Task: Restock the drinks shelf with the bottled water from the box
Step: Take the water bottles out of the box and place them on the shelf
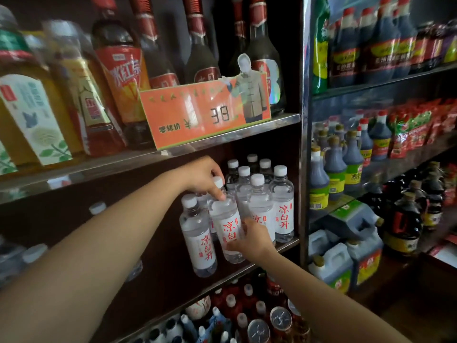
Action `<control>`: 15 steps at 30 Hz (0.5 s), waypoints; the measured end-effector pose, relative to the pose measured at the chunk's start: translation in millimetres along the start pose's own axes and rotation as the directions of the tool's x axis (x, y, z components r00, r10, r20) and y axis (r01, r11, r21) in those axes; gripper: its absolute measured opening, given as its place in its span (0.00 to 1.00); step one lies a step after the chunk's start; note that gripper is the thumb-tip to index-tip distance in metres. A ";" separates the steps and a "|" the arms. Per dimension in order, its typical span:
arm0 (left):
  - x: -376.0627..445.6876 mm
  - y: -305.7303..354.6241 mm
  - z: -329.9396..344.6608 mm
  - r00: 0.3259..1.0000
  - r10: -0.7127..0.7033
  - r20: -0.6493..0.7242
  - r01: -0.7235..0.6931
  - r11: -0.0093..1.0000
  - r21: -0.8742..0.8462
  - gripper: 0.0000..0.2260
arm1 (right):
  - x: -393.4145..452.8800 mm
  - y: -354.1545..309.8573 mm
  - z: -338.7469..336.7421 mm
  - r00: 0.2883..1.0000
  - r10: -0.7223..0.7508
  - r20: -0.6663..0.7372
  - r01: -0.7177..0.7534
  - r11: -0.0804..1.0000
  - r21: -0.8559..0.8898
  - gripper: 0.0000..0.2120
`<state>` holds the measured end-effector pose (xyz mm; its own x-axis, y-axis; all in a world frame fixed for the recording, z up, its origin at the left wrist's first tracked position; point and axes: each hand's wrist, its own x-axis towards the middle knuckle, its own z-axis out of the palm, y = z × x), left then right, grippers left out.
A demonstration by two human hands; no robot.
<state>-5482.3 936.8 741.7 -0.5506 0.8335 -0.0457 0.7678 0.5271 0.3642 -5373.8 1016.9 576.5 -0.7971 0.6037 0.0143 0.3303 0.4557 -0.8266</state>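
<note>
Gripping a water bottle point(228, 231) from two ends, both hands are seen at the middle shelf point(284, 246). The left hand point(202, 177) is curled over the bottle's shoulder and neck from above, with the fingertips pressed against the clear plastic just below the cap. The right hand point(251, 240) is wrapped round the lower body of the same bottle, its fingers partly covering the white label with red characters. The bottle is held slightly tilted, its base near the front edge of the middle shelf; whether the base touches the shelf cannot be told.

Just left of the held bottle, a second water bottle point(199, 233) is seen at the shelf front. Behind and to the right of the held bottle, a cluster of identical white-capped bottles point(262, 194) is stood upright on the shelf. Directly above the held bottle, an orange price card point(205, 112) marked 38 is propped on the upper shelf, in front of dark red-capped bottles point(262, 58). Left of the card, iced-tea bottles point(118, 78) are arranged. Below the held bottle, red-topped bottles and can lids point(257, 328) are stored. Well right of the held bottle, past a metal upright point(305, 144), dark sauce bottles point(333, 174) are shelved.
</note>
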 end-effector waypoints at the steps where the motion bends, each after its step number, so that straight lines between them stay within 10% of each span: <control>1: 7.9 -0.4 1.4 1.000 -0.005 0.002 0.005 1.000 0.010 0.16 | 7.4 -1.3 2.2 1.000 0.008 -0.009 -0.009 0.998 -0.067 0.28; 15: 77.6 -19.4 20.8 0.992 -0.074 -0.103 0.088 0.986 0.141 0.20 | 58.3 -2.2 39.5 0.987 -0.059 -0.149 -0.013 0.896 -0.443 0.32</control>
<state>-5533.1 994.7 711.7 -0.6367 0.7708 0.0240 0.7548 0.6165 0.2241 -5440.9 1025.3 556.9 -0.7312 0.6661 0.1469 0.5304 0.6907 -0.4915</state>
